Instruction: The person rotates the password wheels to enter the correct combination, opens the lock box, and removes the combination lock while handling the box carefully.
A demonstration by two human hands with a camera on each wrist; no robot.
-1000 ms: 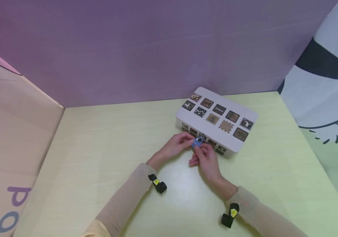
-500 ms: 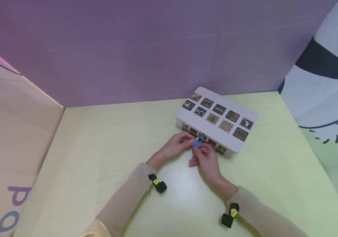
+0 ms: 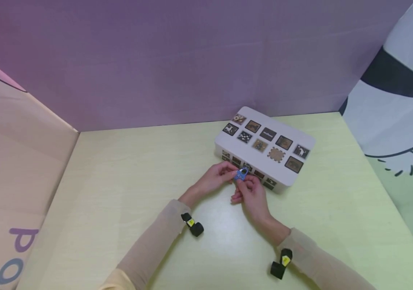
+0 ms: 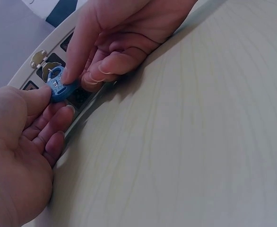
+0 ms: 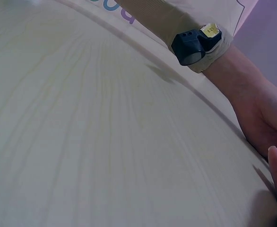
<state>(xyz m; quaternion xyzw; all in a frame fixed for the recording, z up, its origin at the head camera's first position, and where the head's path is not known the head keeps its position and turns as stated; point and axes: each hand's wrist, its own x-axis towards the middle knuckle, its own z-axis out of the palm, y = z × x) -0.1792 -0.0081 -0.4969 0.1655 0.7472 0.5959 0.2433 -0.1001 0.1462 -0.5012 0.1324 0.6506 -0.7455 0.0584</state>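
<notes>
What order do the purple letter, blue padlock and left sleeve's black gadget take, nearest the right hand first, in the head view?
1. Blue padlock, held by the right hand.
2. Black gadget, leftward, on the left sleeve.
3. Purple letter, far left, on the wall.

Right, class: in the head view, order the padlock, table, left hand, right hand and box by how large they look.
1. Table
2. Box
3. Left hand and right hand: too alike to rank
4. Padlock
</notes>
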